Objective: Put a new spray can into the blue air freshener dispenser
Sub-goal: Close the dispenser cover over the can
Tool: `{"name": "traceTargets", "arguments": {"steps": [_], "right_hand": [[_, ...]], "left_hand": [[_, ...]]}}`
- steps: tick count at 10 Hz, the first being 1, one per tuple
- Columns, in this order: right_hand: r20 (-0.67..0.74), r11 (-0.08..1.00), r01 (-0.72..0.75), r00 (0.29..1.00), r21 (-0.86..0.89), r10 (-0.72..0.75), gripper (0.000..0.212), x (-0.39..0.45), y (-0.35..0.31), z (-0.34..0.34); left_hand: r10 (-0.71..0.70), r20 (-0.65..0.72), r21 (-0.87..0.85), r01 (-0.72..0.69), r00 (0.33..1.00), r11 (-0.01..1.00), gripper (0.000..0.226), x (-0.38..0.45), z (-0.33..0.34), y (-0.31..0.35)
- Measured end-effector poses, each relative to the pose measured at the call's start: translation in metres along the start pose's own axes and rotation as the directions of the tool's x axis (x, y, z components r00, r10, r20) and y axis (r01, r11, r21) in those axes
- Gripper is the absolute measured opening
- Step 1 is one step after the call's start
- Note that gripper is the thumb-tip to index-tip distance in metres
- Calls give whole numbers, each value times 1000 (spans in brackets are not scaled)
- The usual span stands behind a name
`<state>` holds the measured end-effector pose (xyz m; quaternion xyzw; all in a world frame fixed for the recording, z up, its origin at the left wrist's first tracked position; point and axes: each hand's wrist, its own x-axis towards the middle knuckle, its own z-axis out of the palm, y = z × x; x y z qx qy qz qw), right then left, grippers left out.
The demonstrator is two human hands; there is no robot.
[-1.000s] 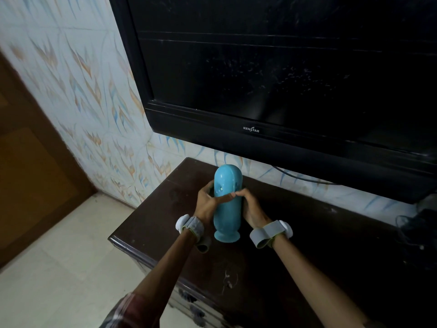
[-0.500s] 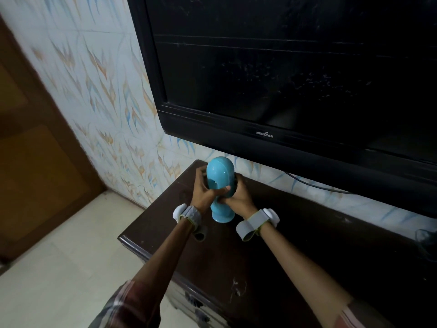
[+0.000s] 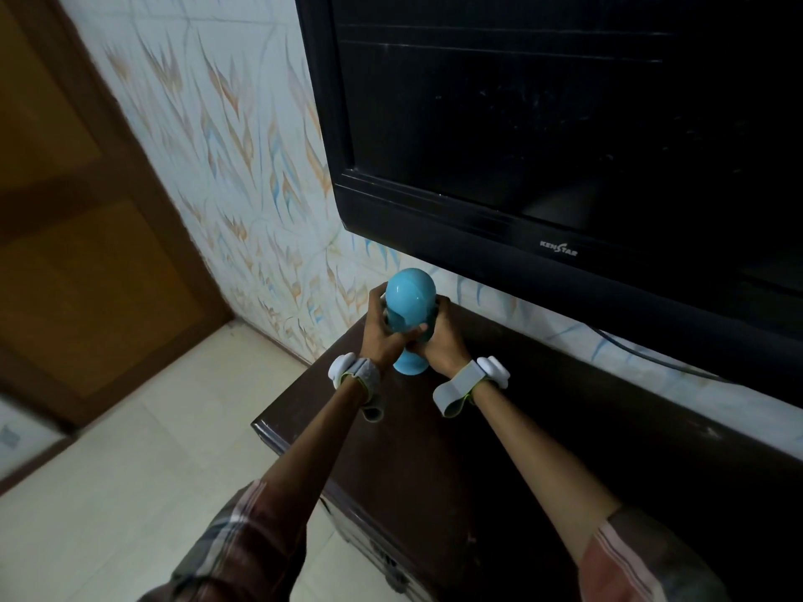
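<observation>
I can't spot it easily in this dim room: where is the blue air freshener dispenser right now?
In the head view, the blue dispenser stands at the dark cabinet's far left corner, under the television, gripped between the left hand and right hand.

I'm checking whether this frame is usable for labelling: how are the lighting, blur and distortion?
Head view: dim room, the dark cabinet top nearly black; the blue dispenser, gripped by the left hand and right hand, is lit and fairly sharp; the left edge by the door smears; wide-angle bending tilts the television.
</observation>
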<state>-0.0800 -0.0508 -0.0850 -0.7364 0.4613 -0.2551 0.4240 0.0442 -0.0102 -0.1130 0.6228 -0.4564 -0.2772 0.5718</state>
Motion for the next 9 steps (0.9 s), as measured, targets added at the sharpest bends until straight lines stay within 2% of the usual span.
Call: {"name": "traceTargets", "arguments": {"steps": [1,2,3,4,5,6,7,8,9], "right_hand": [[-42,993,62,997,-100,-66,72,16,3,0],[-13,1000,-4,1000,8,4,77,29,9,7],[18,996,-44,999,81,43,73,34,6,8],[0,997,2,1000,76,-2,48,34,2,12],[-38,999,-1,999,55,3,76,35,11,14],[-16,997,-56,998,61,57,106,28,28,20],[22,991,-121,993,60,120,96,14,30,18],[72,988,-146,986,-43,149,25,-3,38,7],[140,986,-169,976,-4,168,29,-8,31,-8]], "left_hand": [[-30,30,19,29,999,999,102,15,-2,-4],[1,35,33,-2,999,999,103,27,-3,-8],[-24,34,20,23,999,1000,105,32,-4,-10],[-57,26,32,56,998,998,99,33,-5,-10],[-91,29,41,90,995,995,102,31,-5,-14],[-304,9,68,303,953,951,138,13,-6,-22],[-383,-96,141,393,919,909,143,-7,1,-26],[-361,-312,171,425,879,889,122,-36,26,-12],[-388,-342,73,436,856,897,91,-38,40,7]]}}
